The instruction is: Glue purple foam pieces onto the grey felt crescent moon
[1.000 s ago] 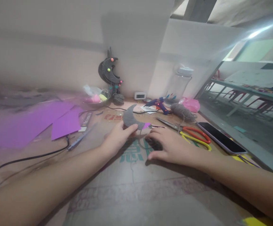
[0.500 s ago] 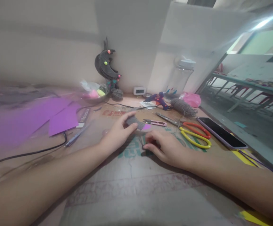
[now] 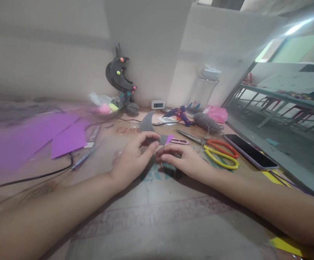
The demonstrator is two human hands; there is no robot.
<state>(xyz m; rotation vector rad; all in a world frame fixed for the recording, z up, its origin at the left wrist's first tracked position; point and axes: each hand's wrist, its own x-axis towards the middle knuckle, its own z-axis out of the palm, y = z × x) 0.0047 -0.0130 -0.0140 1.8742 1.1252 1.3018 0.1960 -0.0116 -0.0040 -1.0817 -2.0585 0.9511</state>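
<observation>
Evidently to steady it, the left hand [image 3: 133,159] pinches the grey crescent [image 3: 146,123] near its middle, over the counter [image 3: 135,224]. The right hand [image 3: 185,160] curls narrowly by its purple end; whether it grips anything, I cannot tell. Snips [image 3: 180,141] and scissors [image 3: 207,143] lie handily close.

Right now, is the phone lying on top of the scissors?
No, the phone lies to the right of the scissors, and their handles are fully visible beside it.
</observation>
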